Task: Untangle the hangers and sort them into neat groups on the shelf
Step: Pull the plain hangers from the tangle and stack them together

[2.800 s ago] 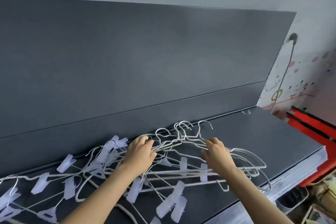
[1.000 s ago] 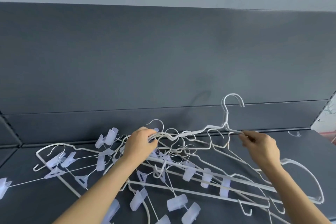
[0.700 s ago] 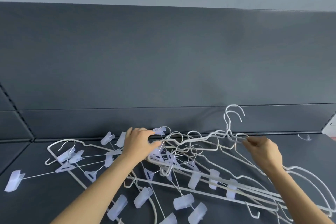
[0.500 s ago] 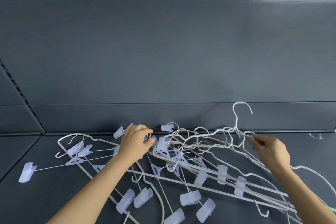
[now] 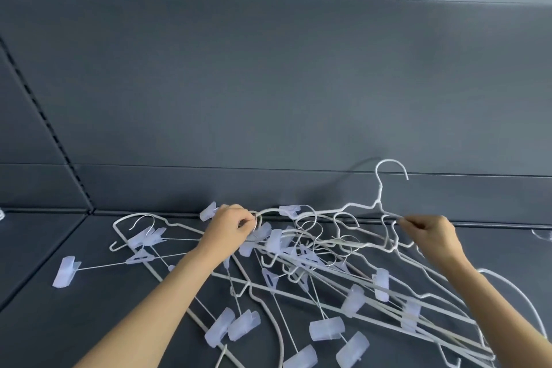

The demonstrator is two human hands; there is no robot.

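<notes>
A tangle of white wire hangers (image 5: 313, 251) with pale translucent clips lies on the dark grey shelf (image 5: 53, 317). One white hanger (image 5: 377, 203) is tilted up out of the pile, its hook standing against the back panel. My left hand (image 5: 228, 228) pinches that hanger's left shoulder wire at the pile's left side. My right hand (image 5: 433, 231) pinches its right shoulder wire. Separate clip hangers (image 5: 134, 243) lie flat to the left.
A dark grey back panel (image 5: 268, 92) rises directly behind the pile. A slotted upright (image 5: 44, 119) and a shelf seam run at the left. Bare shelf surface shows at the front left. A small clear hook (image 5: 542, 234) sits at the far right.
The view has swung left along the shelf. Both hands have taken hold of one white hanger and raised it from the pile, so its hook now stands higher against the back panel.
</notes>
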